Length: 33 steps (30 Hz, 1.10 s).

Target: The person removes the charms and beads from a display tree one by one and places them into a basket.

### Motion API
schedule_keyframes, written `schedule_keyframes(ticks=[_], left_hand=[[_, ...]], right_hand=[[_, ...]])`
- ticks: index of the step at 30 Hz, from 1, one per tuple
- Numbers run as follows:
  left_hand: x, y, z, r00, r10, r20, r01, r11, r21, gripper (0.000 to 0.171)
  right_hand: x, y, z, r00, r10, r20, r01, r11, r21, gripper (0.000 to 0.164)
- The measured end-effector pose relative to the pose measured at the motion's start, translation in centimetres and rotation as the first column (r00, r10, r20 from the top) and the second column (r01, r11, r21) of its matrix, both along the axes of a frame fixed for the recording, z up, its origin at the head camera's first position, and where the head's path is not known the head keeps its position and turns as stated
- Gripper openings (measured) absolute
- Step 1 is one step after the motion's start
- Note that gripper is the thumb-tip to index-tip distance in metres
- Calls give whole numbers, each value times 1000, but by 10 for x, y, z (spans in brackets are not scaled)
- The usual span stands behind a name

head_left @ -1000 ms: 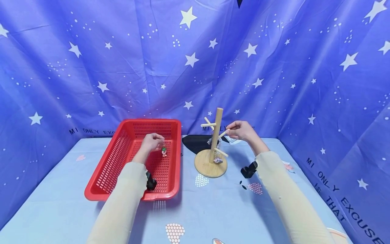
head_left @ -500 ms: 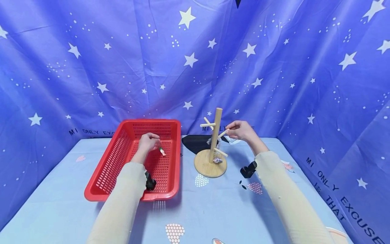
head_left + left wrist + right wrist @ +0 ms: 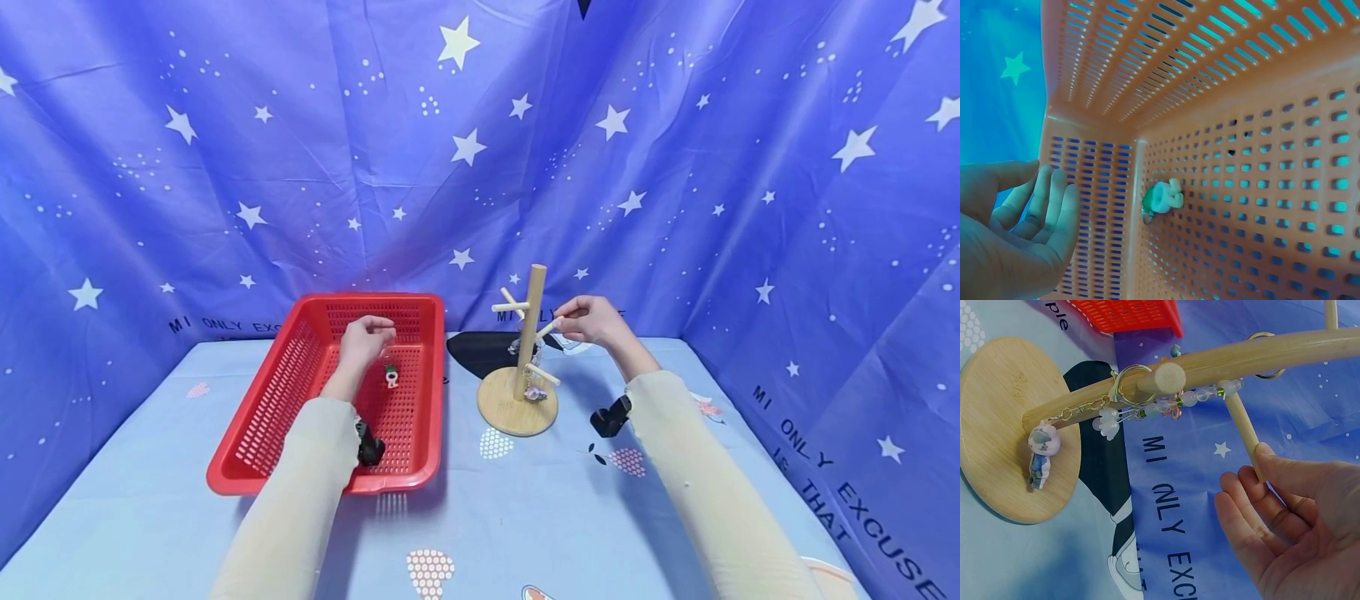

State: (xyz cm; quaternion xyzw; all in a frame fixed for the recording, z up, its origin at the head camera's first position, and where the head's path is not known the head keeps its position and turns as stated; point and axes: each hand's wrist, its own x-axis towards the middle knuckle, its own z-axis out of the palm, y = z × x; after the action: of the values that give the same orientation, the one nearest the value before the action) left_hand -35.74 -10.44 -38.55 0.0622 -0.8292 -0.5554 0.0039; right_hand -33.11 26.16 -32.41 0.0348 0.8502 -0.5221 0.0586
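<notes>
My left hand [image 3: 365,343] hovers inside the red basket [image 3: 435,400], its fingers loosely bent. In the left wrist view nothing shows between those fingers [image 3: 1063,219]. A small white figurine with a green top [image 3: 1163,197] is in the basket, apart from the hand; a bit of metal shows at its green end. My right hand [image 3: 596,321] pinches the tip of a wooden peg [image 3: 1244,425] on a round-based wooden stand [image 3: 533,333]. From other pegs hang a keychain with a pink and blue figurine [image 3: 1042,453] and a beaded charm [image 3: 1194,397].
The stand's round base [image 3: 502,412] rests on a light blue patterned cloth [image 3: 570,533], right of the basket. A purple-blue curtain with stars [image 3: 465,150] rises behind and at both sides. Black wrist cameras [image 3: 611,417] sit below the hands.
The white figurine hung close below my left hand; it swung left and is now apart from the fingers. My left hand moved slightly left and up. My right hand kept its place on the peg.
</notes>
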Motion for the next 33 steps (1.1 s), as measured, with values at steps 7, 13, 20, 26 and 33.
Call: schedule_keyframes(ticks=[7, 13, 20, 26, 33], left_hand=[[1, 5, 6, 999, -17, -36, 19, 998, 66, 32], [1, 9, 14, 998, -46, -48, 52, 989, 139, 34], [6, 14, 28, 993, -95, -75, 105, 984, 142, 35], [14, 20, 42, 986, -142, -83, 156, 968, 196, 38], [25, 26, 56, 980, -177, -93, 195, 947, 256, 39]], right_hand=[[0, -1, -2, 1000, -3, -6, 3, 1000, 1, 34], [-1, -1, -2, 1000, 3, -5, -3, 1000, -6, 34], [0, 0, 1, 1000, 4, -5, -4, 1000, 0, 36], [0, -2, 2, 1000, -9, 4, 9, 1000, 11, 35], [1, -2, 1, 1000, -15, 6, 15, 1000, 17, 33]])
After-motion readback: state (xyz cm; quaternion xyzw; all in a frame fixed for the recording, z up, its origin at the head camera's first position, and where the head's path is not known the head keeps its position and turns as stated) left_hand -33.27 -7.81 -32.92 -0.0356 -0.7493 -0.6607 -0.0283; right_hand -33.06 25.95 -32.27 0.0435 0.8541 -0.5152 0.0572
